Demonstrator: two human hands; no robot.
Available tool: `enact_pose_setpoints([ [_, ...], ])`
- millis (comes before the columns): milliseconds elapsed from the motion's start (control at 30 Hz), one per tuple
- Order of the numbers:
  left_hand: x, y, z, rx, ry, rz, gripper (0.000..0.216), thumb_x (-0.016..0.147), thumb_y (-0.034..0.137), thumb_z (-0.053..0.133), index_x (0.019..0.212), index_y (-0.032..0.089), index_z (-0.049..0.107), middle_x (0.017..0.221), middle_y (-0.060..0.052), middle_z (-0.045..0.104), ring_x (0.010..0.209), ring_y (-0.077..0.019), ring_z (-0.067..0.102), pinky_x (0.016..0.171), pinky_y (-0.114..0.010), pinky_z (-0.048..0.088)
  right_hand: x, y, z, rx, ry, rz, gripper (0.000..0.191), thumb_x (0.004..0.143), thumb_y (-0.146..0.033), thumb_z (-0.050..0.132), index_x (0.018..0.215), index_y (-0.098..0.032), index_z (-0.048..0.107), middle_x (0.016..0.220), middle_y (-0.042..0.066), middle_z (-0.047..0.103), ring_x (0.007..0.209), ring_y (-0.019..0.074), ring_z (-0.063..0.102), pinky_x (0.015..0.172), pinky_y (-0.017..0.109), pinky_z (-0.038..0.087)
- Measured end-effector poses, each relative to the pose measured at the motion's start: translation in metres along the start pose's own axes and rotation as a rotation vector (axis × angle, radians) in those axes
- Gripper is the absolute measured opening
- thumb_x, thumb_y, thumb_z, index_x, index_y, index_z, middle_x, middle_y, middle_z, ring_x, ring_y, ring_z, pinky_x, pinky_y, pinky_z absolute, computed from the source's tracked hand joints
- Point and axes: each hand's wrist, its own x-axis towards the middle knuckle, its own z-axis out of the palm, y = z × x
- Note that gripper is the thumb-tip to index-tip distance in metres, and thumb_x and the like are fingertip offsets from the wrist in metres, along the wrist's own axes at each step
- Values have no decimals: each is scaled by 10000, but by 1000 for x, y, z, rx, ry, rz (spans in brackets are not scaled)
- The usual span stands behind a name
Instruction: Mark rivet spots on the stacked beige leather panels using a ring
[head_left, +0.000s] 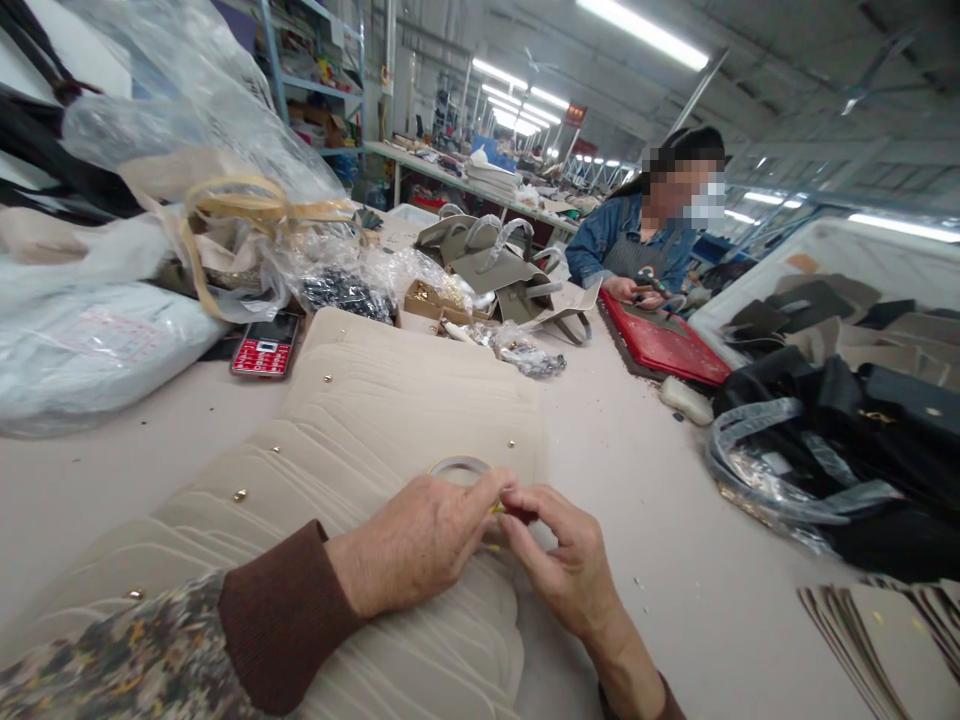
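Note:
A fanned stack of beige leather pieces [360, 420] with small gold studs lies on the table in front of me. My left hand [416, 540] rests on the stack, fingers curled, pinching a small gold and red part against my right hand [559, 560]. My right hand's fingertips are closed on the same small part. A clear plastic-wrapped loop [459, 466] arches just behind my fingers; I cannot tell whether either hand holds it.
Plastic bags of material [187, 180] pile at the left, with a red calculator [264, 347] beside them. Grey handbags [487, 262] stand at the centre back. A person in denim [637, 240] works over a red mat [664, 345]. Black bags [862, 440] sit at right.

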Motion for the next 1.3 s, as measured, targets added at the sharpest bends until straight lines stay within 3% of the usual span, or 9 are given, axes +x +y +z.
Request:
enact_pose_setpoints([
  [133, 0, -2, 5, 46, 32, 16, 301, 957, 167, 414, 1255, 184, 382, 848, -28, 691, 742, -207, 667, 586, -296, 411, -2, 2, 7, -131, 34, -87, 164, 867, -59, 530, 849, -174, 645, 745, 26, 666, 678, 130, 608, 650, 236, 470],
  [367, 2, -5, 10, 54, 51, -69, 97, 941, 150, 419, 942, 209, 496, 760, -2, 628, 664, -182, 610, 557, -287, 374, -8, 6, 19, -367, 166, -125, 171, 835, -74, 517, 750, -166, 633, 614, 6, 605, 548, 123, 554, 551, 238, 418],
  [467, 3, -2, 11, 84, 134, -56, 119, 897, 106, 428, 873, 203, 494, 725, -1, 604, 633, -177, 591, 543, -288, 366, -6, 0, 21, -204, 199, 76, 131, 817, -129, 552, 750, -169, 658, 615, 9, 634, 533, 122, 571, 542, 232, 444],
  [600, 3, 5, 11, 87, 250, 40, 138, 889, 92, 401, 850, 187, 494, 709, -3, 594, 623, -163, 582, 534, -278, 377, 0, 0, 19, 256, 224, 567, 196, 806, -327, 621, 688, -171, 634, 489, -23, 580, 411, 108, 516, 432, 218, 425],
  [700, 2, 6, 12, 106, 213, 50, 135, 909, 98, 403, 878, 175, 509, 744, -11, 610, 658, -160, 592, 563, -270, 407, 2, 14, 8, 391, 258, 749, 286, 712, -430, 704, 659, -162, 620, 462, -30, 563, 376, 98, 488, 398, 210, 400],
  [767, 4, 5, 12, 176, 118, -23, 141, 918, 88, 413, 883, 173, 521, 766, -17, 623, 670, -169, 588, 580, -279, 420, 1, 23, 1, 377, 166, 797, 323, 691, -459, 727, 694, -147, 644, 502, -12, 597, 390, 96, 499, 399, 203, 385],
  [867, 8, 1, 10, 286, -29, -124, 151, 922, 74, 427, 905, 173, 539, 839, -39, 644, 756, -208, 590, 643, -312, 456, -5, 32, -6, 278, 24, 795, 347, 742, -481, 690, 772, -136, 687, 560, 3, 623, 418, 92, 488, 405, 199, 364],
  [1000, 11, -2, 9, 317, -86, -139, 137, 926, 89, 438, 923, 175, 544, 914, -58, 637, 860, -237, 569, 730, -359, 482, -8, 32, -2, 69, -70, 668, 299, 814, -425, 626, 755, -146, 716, 586, 12, 641, 506, 119, 527, 481, 219, 397],
  [1300, 11, -2, 9, 270, -70, -120, 161, 923, 74, 415, 890, 173, 537, 885, -72, 604, 846, -241, 530, 739, -370, 461, -5, 27, 14, -255, -25, 411, 188, 849, -285, 561, 755, -190, 692, 675, 26, 721, 597, 167, 667, 580, 246, 478],
])
